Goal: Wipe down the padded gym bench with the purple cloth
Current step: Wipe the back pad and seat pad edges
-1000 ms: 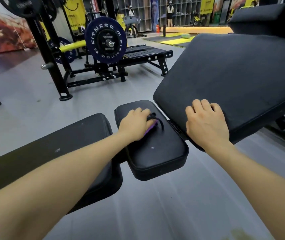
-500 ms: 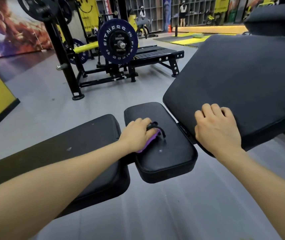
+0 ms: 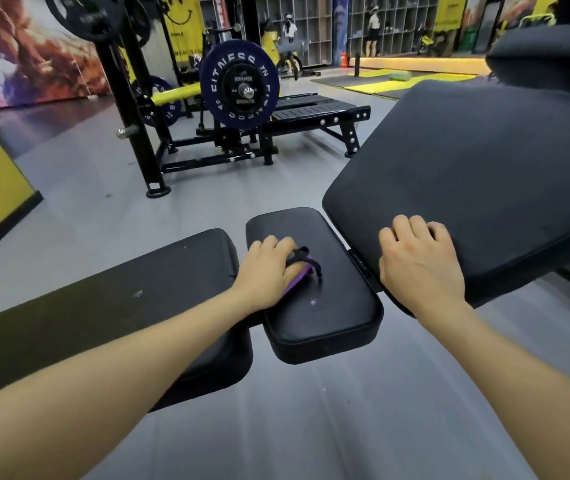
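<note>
the purple cloth (image 3: 298, 281), a flat purple piece with a black loop on top, lies on the small black padded seat pad (image 3: 325, 317) of the gym bench, under the left hand (image 3: 267, 271); its place on the pad has hardly changed since a second ago. the left hand presses it flat, fingers laid over it. the right hand (image 3: 419, 260) still rests palm down, fingers relaxed, on the edge of the large matte black back pad (image 3: 484, 174) right of the seat pad. beyond the seat pad, a blue weight plate (image 3: 239, 84) reads "fitness" and "hammer strength".
</note>
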